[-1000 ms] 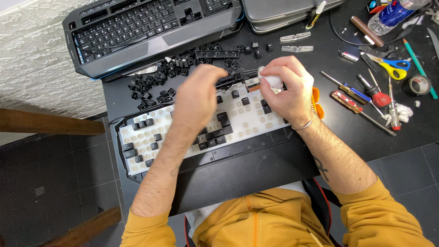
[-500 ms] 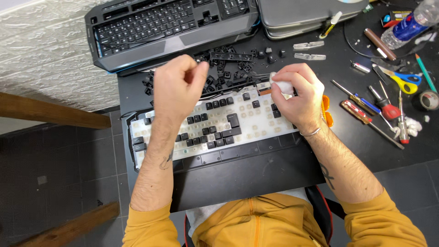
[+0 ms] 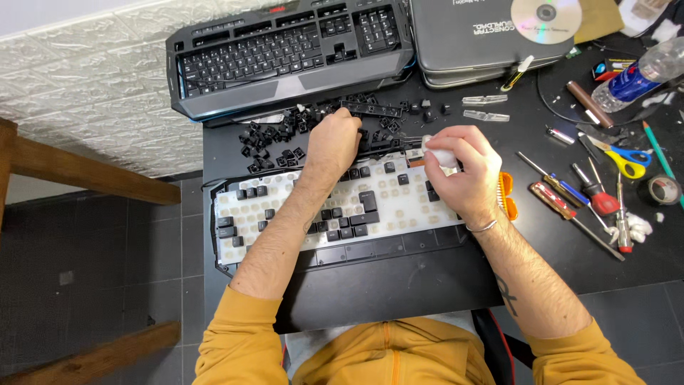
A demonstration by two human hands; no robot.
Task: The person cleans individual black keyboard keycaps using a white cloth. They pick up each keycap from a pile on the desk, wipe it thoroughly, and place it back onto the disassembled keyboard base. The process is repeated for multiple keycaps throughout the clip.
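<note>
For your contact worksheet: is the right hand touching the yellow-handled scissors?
Apart: the head view shows bare black table between the right hand and the yellow-handled scissors.

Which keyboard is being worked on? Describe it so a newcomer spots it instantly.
On the black desk lie two keyboards. The one in hand is the near keyboard, under both the left hand and the right hand. Unlike the fully keyed far keyboard, its pale plate is mostly bare, with few black keycaps left.
</note>
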